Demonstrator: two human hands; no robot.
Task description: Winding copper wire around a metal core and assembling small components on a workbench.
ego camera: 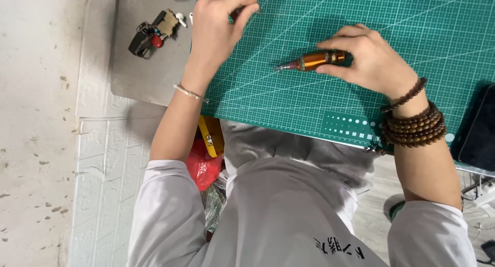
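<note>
While resting, hands (371, 58) over screwdriver (312, 60)

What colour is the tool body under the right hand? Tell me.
Metallic orange-copper body on the tool, with a grey tip; the right hand rests on it. Head view.

I see a small hobby or craft workshop, likely a home bench. A green cutting mat (361, 19) with a white grid covers the table from twelve to three o'clock. An orange metal hand tool (312, 60) lies on it near the centre. At eleven o'clock a grey pad (136, 76) carries a small bunch of keys and trinkets (153, 32). At nine o'clock is a stained pale floor (36, 117).
</note>
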